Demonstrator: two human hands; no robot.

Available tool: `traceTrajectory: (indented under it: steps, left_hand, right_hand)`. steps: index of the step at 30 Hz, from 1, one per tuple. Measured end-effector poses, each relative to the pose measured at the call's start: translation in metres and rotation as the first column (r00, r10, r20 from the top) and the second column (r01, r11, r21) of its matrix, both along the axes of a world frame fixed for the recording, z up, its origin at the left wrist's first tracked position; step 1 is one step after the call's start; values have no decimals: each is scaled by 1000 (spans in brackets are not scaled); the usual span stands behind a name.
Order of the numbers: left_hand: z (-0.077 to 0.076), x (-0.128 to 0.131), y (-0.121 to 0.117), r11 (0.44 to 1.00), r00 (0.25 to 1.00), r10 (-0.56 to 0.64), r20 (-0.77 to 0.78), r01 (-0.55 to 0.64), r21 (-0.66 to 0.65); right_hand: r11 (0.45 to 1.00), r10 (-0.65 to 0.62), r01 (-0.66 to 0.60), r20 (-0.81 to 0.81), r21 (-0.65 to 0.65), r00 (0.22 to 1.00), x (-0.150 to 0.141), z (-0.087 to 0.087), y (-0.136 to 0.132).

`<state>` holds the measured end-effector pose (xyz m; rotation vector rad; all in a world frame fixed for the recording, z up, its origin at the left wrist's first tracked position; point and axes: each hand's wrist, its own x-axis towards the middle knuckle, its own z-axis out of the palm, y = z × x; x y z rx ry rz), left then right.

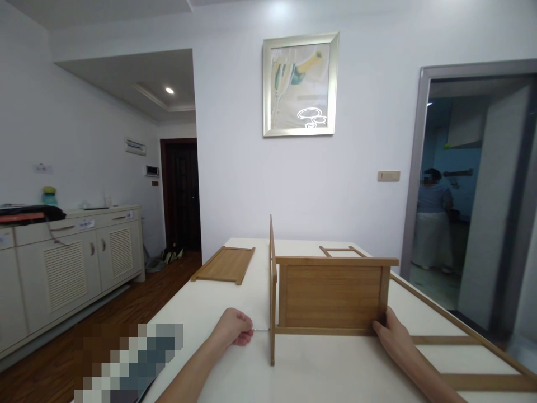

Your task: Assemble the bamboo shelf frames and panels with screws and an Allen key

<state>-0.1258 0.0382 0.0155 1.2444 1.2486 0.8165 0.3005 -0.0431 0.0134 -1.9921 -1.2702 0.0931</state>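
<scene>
On the table, a wooden panel (333,296) stands on its long edge. Against its left end is an upright wooden side piece (273,308), seen nearly edge-on. My left hand (235,327) is closed in a pinch on a thin metal rod (260,329), whose far end meets the side piece low down; its exact kind is too small to make out. My right hand (394,336) grips the lower right corner of the panel, thumb on the near face and fingers behind, partly hidden.
Another wooden panel (226,265) lies flat at the far left of the white table (247,364). A small wooden frame (343,248) lies at the back, and a longer wooden frame (447,340) on the right. A person (434,218) stands beyond the doorway.
</scene>
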Motion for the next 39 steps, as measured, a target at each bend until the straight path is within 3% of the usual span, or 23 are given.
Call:
traceTrajectory:
  steps: [25, 32, 39]
  left_hand:
    - [-3, -3, -2, 999, 999, -47, 20, 46, 28]
    - [2, 7, -7, 991, 980, 19, -197, 8, 133]
    - [9, 12, -13, 957, 870, 81, -486, 68, 282]
  right_hand:
    - [999, 33, -33, -4, -4, 999, 4, -4, 3]
    - [1000, 22, -22, -2, -6, 1000, 6, -5, 5]
    - [1000, 17, -17, -3, -1, 1000, 4, -4, 4]
